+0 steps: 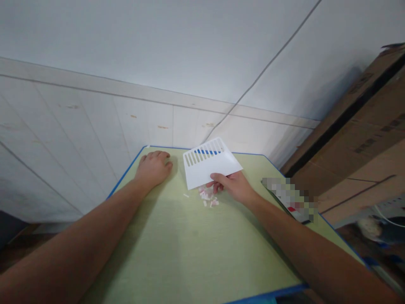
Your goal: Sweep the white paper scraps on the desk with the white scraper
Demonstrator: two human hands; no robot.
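In my right hand (236,183) is a white sheet of paper or card (209,169), pinched at its near edge with the thumb on top. The sheet is tilted above the table, and a row of narrow slots is cut along its far side. Blue and the table colour show through the slots. Small white and pinkish paper scraps (209,196) lie in a loose heap just below the sheet, close to my right fingertips. My left hand (155,169) rests palm down on the table to the left of the sheet, fingers slightly bent, holding nothing.
The pale green table (183,245) has a blue edge and stands against a white panelled wall (145,122). A blurred-out flat item (287,198) lies at its right side. Tall brown cardboard (354,131) leans at the right. A grey cable (253,84) runs down the wall.
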